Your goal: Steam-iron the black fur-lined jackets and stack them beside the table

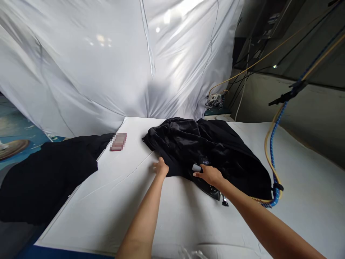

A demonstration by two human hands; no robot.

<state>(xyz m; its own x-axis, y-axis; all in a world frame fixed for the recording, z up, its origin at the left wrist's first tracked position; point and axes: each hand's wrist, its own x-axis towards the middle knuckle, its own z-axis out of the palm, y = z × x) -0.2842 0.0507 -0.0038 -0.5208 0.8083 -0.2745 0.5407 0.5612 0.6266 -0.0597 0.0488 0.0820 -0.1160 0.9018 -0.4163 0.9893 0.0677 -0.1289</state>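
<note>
A black garment (185,138) lies rumpled on the white padded table (113,212), with a small light label near its middle. My left hand (161,167) is at the garment's near left edge, fingers closed on the cloth. My right hand (210,175) is wrapped round the handle of a steam iron (212,192), which rests over the near edge of the garment. The iron's light grey front end shows beyond my fingers, while its soleplate is mostly hidden.
A blue hose with a yellow cable (275,151) hangs at the right and runs down toward the iron. More black cloth (51,176) lies off the table's left edge. A pixelated reddish item (118,141) is nearby. White sheeting (107,61) hangs behind.
</note>
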